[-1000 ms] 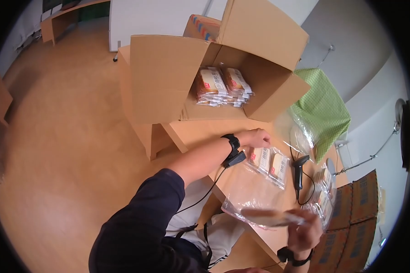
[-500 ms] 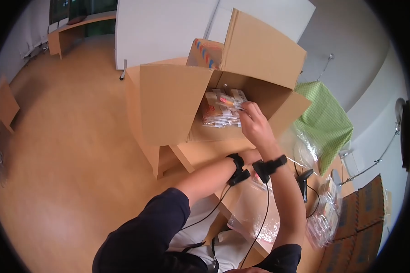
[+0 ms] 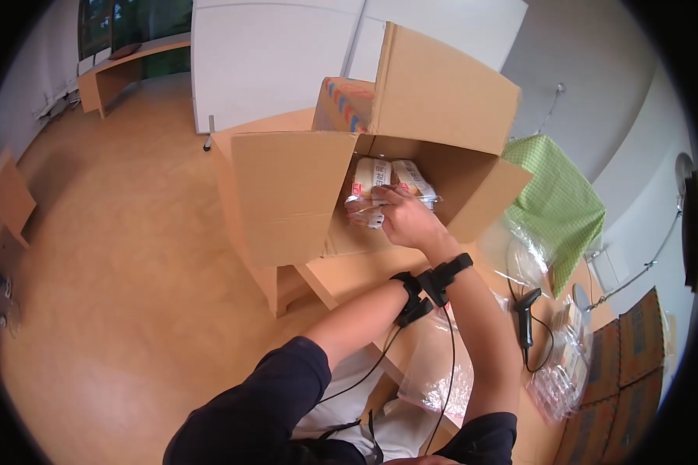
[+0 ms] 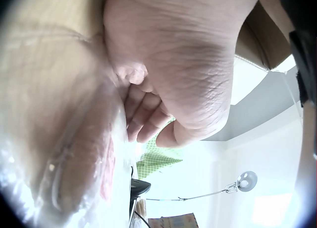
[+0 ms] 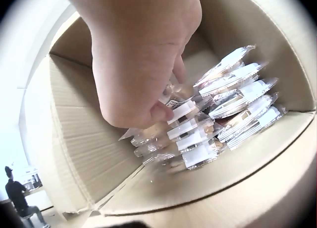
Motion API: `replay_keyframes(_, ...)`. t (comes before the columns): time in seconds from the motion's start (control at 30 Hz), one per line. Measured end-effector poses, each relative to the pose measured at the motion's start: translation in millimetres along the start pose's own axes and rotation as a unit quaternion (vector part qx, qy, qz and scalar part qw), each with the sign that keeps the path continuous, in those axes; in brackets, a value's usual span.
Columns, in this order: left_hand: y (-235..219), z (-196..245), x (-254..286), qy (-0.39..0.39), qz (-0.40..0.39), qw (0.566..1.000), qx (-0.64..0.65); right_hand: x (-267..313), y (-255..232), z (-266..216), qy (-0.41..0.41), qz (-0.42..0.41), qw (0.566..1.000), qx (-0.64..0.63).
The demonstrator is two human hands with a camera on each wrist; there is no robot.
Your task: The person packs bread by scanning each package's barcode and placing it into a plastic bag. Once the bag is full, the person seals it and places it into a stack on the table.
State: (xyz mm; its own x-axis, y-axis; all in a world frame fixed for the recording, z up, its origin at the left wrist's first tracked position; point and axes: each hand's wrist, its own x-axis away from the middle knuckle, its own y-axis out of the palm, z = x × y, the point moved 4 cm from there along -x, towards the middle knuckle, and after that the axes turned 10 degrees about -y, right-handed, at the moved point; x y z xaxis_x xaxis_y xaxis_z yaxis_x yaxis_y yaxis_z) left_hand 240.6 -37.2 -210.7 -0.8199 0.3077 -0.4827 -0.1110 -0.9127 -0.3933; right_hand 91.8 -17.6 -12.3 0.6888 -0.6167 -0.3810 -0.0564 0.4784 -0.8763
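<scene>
My right hand (image 3: 412, 221) reaches into the open cardboard box (image 3: 291, 198), its fingers and thumb at the near edge of a packaged bread (image 3: 372, 172) on top of the left stack. A second stack of packaged bread (image 5: 247, 99) lies beside it, several packs high, in clear wrappers with white labels. In the left wrist view my left hand (image 4: 171, 59) has loosely curled fingers and seems to hold nothing. Close beside its heel lies a clear plastic wrapper (image 4: 64, 173). From the head, that hand is mostly hidden behind the right wrist.
A black handheld scanner (image 3: 525, 319) with a cable lies on the table, right of a clear plastic sheet (image 3: 438, 372). More wrapped packs (image 3: 562, 372) are piled near brown cartons (image 3: 624, 380). A green checked cloth (image 3: 558, 201) hangs behind. Another person (image 5: 21, 193) sits far off.
My right hand has carried a packaged bread from the table's front right up into the box and lowered it onto the left stack. My left hand has stayed near the table packs.
</scene>
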Motion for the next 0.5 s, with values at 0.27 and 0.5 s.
replay_keyframes(0.27,-10,46,11,-0.078,0.041,0.987,0.131,0,0,-11,-0.034,-0.024,0.999,-0.01)
replay_keyframes(0.5,10,76,10,-0.148,0.071,0.955,0.245,-4,1,14,0.065,0.01,0.995,-0.074)
